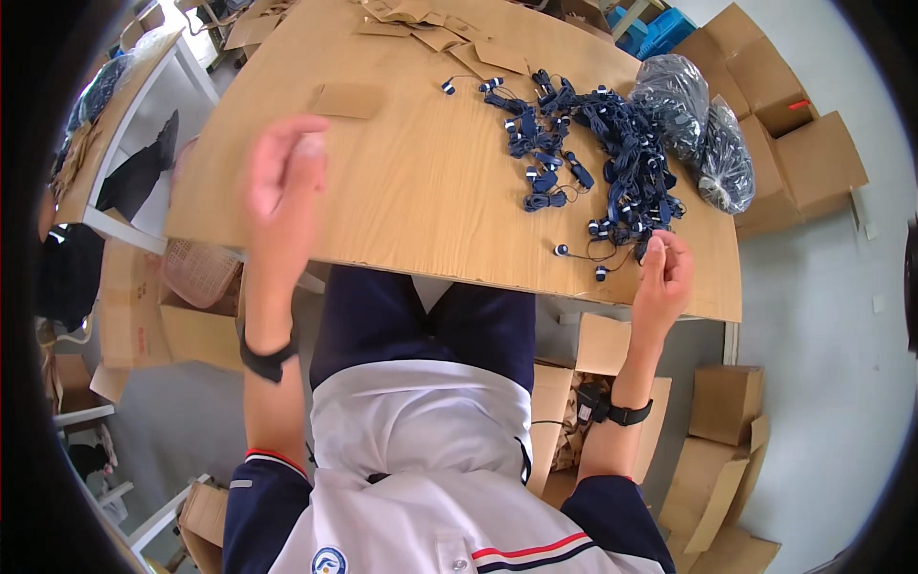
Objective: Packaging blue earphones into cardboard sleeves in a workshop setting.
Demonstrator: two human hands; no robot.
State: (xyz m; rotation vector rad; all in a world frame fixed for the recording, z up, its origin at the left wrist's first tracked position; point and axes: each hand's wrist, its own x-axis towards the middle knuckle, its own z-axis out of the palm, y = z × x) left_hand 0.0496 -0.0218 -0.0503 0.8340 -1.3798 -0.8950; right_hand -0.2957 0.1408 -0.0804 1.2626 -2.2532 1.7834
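A tangled heap of dark blue wired earphones (626, 163) with white bands lies on the right of the wooden table. At its near end my right hand (666, 275) is closed, thumb and finger pinched on the earphones' cord. Two earbuds (561, 250) trail on thin wires beside that hand. My left hand (285, 182) hangs over the table's left part, smeared by motion, its fingers partly curled. Just beyond its fingertips is a small flat piece of brown cardboard (349, 100). Whether the hand touches it I cannot tell.
More flat cardboard pieces (435, 36) lie at the table's far edge. Clear plastic bags of dark items (674, 100) sit at the right edge. Open cardboard boxes (813, 167) stand to the right and below. A pink basket (199, 273) is at the left.
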